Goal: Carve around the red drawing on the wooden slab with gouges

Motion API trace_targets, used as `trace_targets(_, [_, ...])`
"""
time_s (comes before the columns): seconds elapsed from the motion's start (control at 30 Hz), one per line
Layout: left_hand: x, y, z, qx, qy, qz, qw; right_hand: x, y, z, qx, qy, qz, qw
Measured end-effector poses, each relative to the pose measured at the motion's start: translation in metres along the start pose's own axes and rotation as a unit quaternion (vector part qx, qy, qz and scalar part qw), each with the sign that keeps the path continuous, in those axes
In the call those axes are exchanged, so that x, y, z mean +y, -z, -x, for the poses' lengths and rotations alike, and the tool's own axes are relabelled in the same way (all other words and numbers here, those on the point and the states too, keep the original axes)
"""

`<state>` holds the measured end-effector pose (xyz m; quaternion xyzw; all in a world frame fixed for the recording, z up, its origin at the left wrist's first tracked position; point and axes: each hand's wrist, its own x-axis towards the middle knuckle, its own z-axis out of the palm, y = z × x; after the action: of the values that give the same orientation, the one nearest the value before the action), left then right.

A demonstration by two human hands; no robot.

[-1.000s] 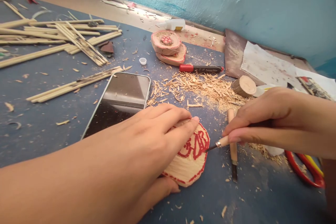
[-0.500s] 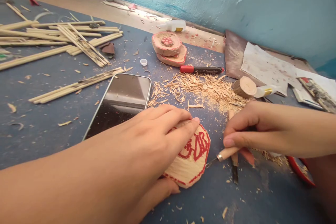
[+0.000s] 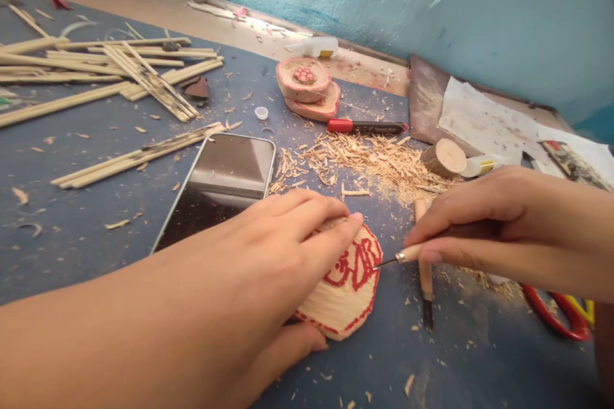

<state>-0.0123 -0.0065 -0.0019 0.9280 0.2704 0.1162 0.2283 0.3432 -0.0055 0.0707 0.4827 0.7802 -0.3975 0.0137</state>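
Note:
My left hand (image 3: 283, 255) grips a wood slice (image 3: 336, 316), fingers over its top and thumb against the lower edge. Red marker lines form a drawing and a dashed border on the slice's pale face; my fingers hide its left part. In my right hand (image 3: 480, 230) is a wood-carving tool (image 3: 407, 254) with a short wooden handle and a thin metal blade. Its tip meets the slice near the right side of the red drawing. Under that hand lies a second carving tool (image 3: 426, 284), flat-bladed, on the blue-grey table surface (image 3: 115, 160).
A phone (image 3: 225, 172) lies left of the slice. Beyond are wood shavings (image 3: 374, 160), a red-capped marker (image 3: 367, 126), stacked wood slices (image 3: 307, 80) and a small log piece (image 3: 445, 158). Bamboo sticks (image 3: 158, 67) spread at left. Red-handled scissors (image 3: 559, 316) lie at right.
My right hand has moved up, bringing the carving tool's tip from the slice's lower right edge onto the red drawing. More of the scissors shows. My left hand and the slice stay put.

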Motion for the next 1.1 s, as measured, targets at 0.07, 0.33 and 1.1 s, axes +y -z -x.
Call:
trace_targets(0.07, [0.0003,0.0002,-0.0004,0.001,-0.003,0.001,1.000,-0.0021,-0.0001,-0.0018,-0.016,-0.004,-0.018,1.000])
trace_targets(0.33, [-0.0008,0.0042,-0.0029,-0.006,-0.007,0.020,1.000,-0.0060,-0.0042,-0.0003,0.019,0.038,-0.035,0.998])
trace_targets(1.1, [0.0018,0.0039,-0.0076,-0.004,-0.020,-0.009,1.000,-0.0066,-0.0044,-0.0069,0.008,0.043,-0.038,0.998])
